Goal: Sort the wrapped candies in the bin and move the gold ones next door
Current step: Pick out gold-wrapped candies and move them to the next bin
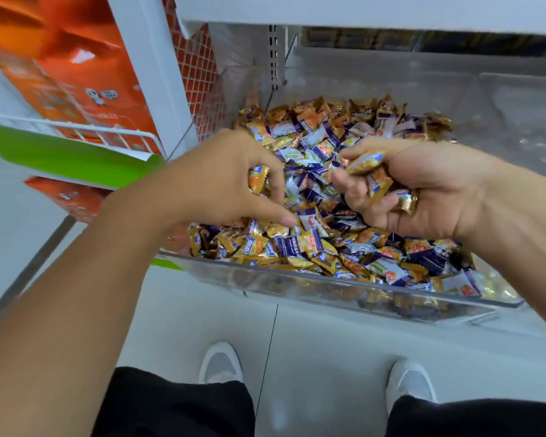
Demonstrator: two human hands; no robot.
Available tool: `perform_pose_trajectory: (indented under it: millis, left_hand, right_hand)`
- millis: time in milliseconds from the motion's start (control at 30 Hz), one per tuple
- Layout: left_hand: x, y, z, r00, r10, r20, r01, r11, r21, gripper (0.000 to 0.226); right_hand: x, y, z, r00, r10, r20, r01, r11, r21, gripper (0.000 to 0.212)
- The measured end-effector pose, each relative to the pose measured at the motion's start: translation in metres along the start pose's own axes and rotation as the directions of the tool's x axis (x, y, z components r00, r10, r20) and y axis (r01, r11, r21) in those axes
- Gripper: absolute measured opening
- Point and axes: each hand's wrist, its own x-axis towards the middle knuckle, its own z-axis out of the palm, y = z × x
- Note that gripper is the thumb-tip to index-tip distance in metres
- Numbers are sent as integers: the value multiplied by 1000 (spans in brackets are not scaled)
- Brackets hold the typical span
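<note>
Left hand (224,178) pinches one gold candy (257,183); right hand's (423,190) grip curls round several gold candies (371,175) (over the bin (328,287)).

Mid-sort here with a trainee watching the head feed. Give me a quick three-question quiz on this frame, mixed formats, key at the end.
1. True or false: the right hand is cupped and holds several gold candies.
2. Multiple choice: where is the left hand? A) resting on the orange box B) over the candy pile in the clear bin, pinching a gold candy C) hanging at the person's side.
3. Fill in: besides gold, the wrappers in the pile are white and ____.

Key: 1 true; 2 B; 3 purple.
</note>
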Motion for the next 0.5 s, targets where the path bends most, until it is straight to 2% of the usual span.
perform_pose_trajectory:
  millis: [100, 200, 300, 333, 400, 500]
  left_hand:
    - [-17, 3, -9, 980, -96, 172, 85, 994, 68, 31]
    - [-25, 0, -11, 966, -158, 206, 123, 977, 172, 34]
    - [-28, -4, -9, 965, -176, 195, 126, 962, 242, 33]
    - [-27, -5, -8, 966, -177, 189, 124, 956, 264, 31]
    - [-25, -7, -6, 969, -177, 175, 123, 952, 281, 29]
    - [-20, -12, -4, 971, -164, 175, 117, 961, 250, 34]
  right_hand:
    - [1, 4, 5, 998, -58, 28, 61, 989, -134, 22]
    - [4, 13, 12, 980, -153, 127, 194, 876, -442, 18]
    - [5, 20, 19, 961, -127, 246, 256, 744, -617, 12]
    - [6, 20, 19, 955, -113, 273, 274, 685, -675, 17]
    - [6, 20, 21, 938, -85, 337, 333, 500, -800, 22]
    - [2, 23, 27, 905, 0, 426, 415, 227, -881, 24]
